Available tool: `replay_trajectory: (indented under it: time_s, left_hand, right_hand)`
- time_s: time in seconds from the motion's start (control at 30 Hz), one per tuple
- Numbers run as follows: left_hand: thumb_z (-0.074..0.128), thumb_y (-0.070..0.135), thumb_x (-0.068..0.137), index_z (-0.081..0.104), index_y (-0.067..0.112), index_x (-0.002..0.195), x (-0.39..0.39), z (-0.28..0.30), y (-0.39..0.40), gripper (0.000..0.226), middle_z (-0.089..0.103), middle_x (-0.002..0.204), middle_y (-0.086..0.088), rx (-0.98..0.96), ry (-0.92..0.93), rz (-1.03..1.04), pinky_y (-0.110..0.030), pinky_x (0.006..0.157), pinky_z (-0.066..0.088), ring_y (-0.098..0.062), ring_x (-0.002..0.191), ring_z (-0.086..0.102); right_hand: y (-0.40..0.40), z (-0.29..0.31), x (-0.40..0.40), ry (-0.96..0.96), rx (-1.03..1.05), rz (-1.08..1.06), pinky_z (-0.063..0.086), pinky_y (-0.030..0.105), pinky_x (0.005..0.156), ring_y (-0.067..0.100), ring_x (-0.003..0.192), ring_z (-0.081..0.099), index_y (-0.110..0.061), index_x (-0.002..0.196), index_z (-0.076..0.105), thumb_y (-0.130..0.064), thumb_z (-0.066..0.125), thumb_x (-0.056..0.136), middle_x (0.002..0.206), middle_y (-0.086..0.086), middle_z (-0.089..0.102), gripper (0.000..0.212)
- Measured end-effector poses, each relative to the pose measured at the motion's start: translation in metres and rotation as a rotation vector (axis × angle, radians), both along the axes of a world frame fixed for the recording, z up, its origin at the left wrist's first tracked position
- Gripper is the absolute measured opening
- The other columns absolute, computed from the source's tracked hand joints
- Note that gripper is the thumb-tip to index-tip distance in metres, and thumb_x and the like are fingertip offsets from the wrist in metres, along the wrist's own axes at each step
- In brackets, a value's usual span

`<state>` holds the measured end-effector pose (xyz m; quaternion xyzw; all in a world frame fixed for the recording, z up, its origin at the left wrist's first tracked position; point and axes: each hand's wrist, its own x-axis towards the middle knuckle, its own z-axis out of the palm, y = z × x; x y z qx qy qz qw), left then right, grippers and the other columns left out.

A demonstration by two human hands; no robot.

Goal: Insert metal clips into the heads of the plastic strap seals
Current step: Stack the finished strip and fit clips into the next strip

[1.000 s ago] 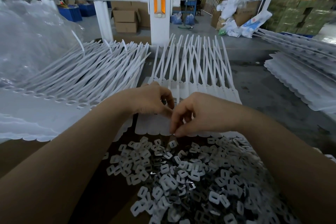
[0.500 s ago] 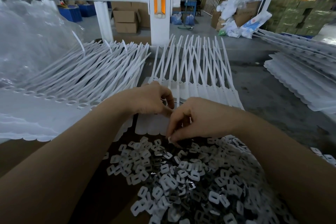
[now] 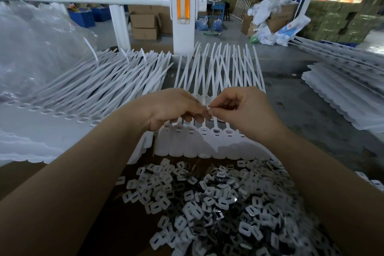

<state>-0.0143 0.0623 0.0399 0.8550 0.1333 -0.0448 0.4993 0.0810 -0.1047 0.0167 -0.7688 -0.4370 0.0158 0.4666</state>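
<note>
Head view, frame centre: left hand (image 3: 172,110) and right hand (image 3: 239,108) pinch one small clip (image 3: 209,108) above the seals (image 3: 207,141); a slack pinch risks dropping it.

I can't make out what my left hand (image 3: 176,108) and right hand (image 3: 239,108) pinch where their fingertips meet; it is too small. They cover several strap seals (image 3: 209,143) at the necks. The metal clips (image 3: 218,203) blur toward the worktop's near right corner, cut off below.
</note>
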Motion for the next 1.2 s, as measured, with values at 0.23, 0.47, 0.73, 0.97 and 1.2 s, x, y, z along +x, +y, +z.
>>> replay_trajectory:
  time_s: [0.23, 0.47, 0.73, 0.97, 1.2]
  left_hand:
    - [0.074, 0.026, 0.081, 0.076, 0.013, 0.092, 0.000, -0.002, 0.003, 0.017, 0.072, 0.078, 0.003, -0.062, -0.031, 0.105, -0.023, 0.057, 0.035, -0.009, 0.065, 0.047]
    - [0.078, 0.037, 0.075, 0.078, 0.022, 0.088, -0.002, 0.001, -0.001, 0.019, 0.075, 0.081, 0.011, 0.057, -0.110, 0.103, -0.026, 0.073, 0.037, -0.006, 0.088, 0.061]
    - [0.074, 0.032, 0.084, 0.075, 0.030, 0.078, 0.000, -0.002, -0.004, 0.006, 0.070, 0.069, 0.023, 0.196, -0.143, 0.041, -0.020, 0.061, 0.037, 0.015, 0.057, 0.057]
    - [0.078, 0.043, 0.076, 0.064, 0.034, 0.100, -0.001, -0.017, -0.004, 0.029, 0.058, 0.102, 0.012, 0.435, -0.009, -0.116, -0.021, 0.071, 0.042, -0.002, 0.092, 0.054]
    - [0.083, 0.048, 0.067, 0.064, 0.031, 0.087, 0.005, -0.023, -0.001, 0.032, 0.055, 0.100, 0.015, 0.481, 0.004, -0.097, -0.018, 0.066, 0.036, 0.000, 0.089, 0.051]
  right_hand:
    - [0.000, 0.003, -0.001, 0.073, 0.005, 0.044, 0.056, 0.022, 0.069, 0.005, 0.072, 0.070, -0.021, 0.082, 0.078, -0.016, 0.081, 0.077, 0.076, -0.008, 0.074, 0.007]
    - [-0.001, 0.003, 0.001, 0.125, 0.009, -0.009, 0.055, 0.018, 0.067, 0.007, 0.074, 0.068, -0.023, 0.084, 0.074, -0.018, 0.074, 0.084, 0.078, -0.008, 0.074, 0.005]
    - [-0.002, 0.002, 0.000, 0.174, -0.065, 0.018, 0.047, 0.010, 0.056, -0.003, 0.062, 0.061, -0.026, 0.078, 0.072, -0.023, 0.073, 0.085, 0.070, -0.012, 0.071, 0.008]
    - [-0.006, 0.003, 0.005, 0.211, -0.327, -0.115, 0.047, 0.024, 0.052, 0.013, 0.064, 0.060, -0.019, 0.077, 0.073, -0.026, 0.071, 0.086, 0.065, -0.010, 0.068, 0.011]
    - [-0.004, -0.001, 0.003, 0.183, -0.450, -0.131, 0.049, 0.027, 0.059, 0.007, 0.069, 0.063, -0.017, 0.079, 0.074, -0.025, 0.072, 0.085, 0.075, -0.009, 0.068, 0.010]
